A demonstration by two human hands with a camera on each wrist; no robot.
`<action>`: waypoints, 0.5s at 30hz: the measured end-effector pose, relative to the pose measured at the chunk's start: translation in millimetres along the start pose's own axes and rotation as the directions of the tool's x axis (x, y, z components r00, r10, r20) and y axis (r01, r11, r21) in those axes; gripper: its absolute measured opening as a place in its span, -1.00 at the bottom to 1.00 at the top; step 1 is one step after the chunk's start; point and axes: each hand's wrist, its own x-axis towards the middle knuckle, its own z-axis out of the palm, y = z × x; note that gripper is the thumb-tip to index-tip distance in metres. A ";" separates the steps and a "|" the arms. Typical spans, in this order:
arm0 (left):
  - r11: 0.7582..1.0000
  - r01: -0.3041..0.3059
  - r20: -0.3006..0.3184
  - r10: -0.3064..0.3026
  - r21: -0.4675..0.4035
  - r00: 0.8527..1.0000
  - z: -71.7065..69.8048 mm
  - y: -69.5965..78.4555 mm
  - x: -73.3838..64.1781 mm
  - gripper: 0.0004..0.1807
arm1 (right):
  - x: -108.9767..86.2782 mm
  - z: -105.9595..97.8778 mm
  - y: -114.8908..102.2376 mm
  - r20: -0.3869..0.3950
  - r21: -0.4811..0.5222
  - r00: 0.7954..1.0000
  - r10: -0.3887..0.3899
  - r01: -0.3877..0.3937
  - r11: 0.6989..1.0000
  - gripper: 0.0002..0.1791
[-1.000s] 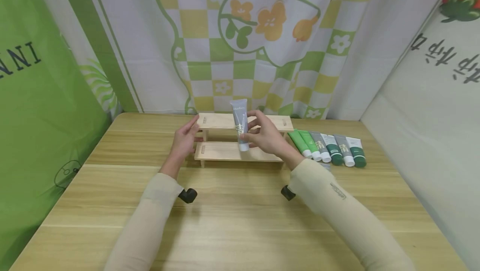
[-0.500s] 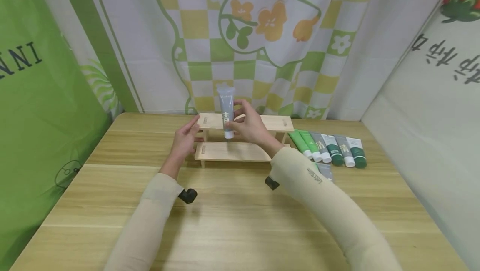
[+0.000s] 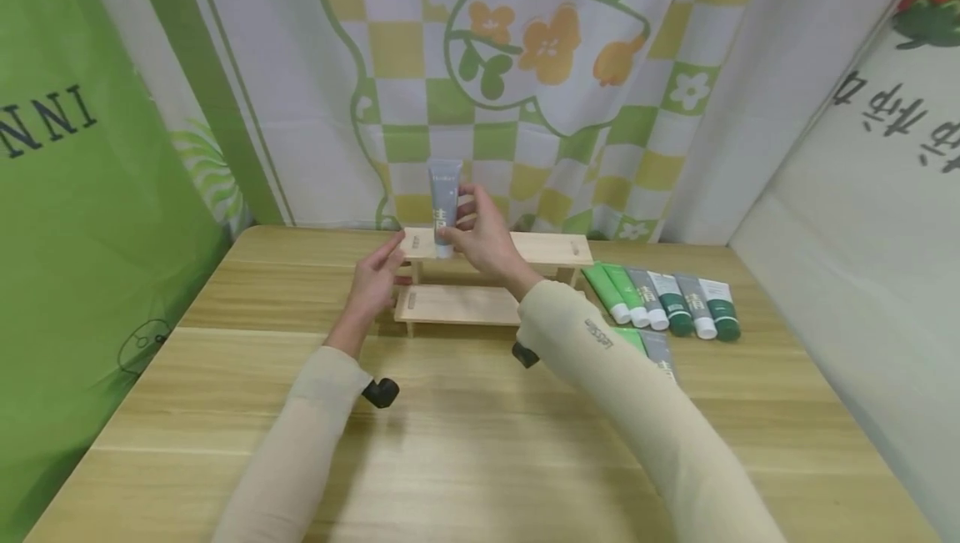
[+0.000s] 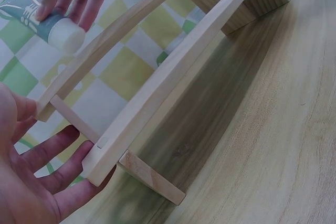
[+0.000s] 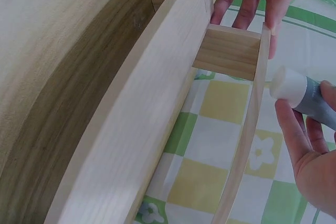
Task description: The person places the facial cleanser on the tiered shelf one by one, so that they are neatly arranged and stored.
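Note:
My right hand pinches a grey-blue squeeze tube, upright with its white cap downward. The tube is above the left part of the top board of a two-tier wooden shelf; both wrist views show a small gap between cap and board. At the shelf's left end, my left hand holds the upper board, with a finger or thumb on its outer face and other fingers beneath. These fingers also reach the lower board's end in the left wrist view.
Right of the shelf lie several tubes in a row: green ones, grey ones and white-and-green ones. Nearer, another green tube and a grey tube are partly hidden by my right sleeve. A checked curtain hangs behind.
My right hand has carried the tube left and away from me, from in front of the shelf to over the upper board's left part. My left hand has stayed at the shelf's end.

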 end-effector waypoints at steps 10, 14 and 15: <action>1.000 0.004 -0.009 -0.004 0.011 1.000 1.1 -3.5 -0.9 -0.53 | 8.5 9.7 8.9 -0.040 -0.055 0.999 -0.022 0.020 0.998 -0.31; 1.000 -0.003 -0.013 0.003 0.011 1.000 0.8 -2.6 0.4 -0.53 | 12.9 13.1 10.1 -0.063 -0.071 0.996 -0.055 0.050 0.996 -0.30; 1.000 -0.004 -0.014 0.004 0.011 1.000 0.5 -2.3 0.9 -0.53 | 13.8 13.9 10.0 -0.070 -0.074 0.996 -0.060 0.054 0.996 -0.30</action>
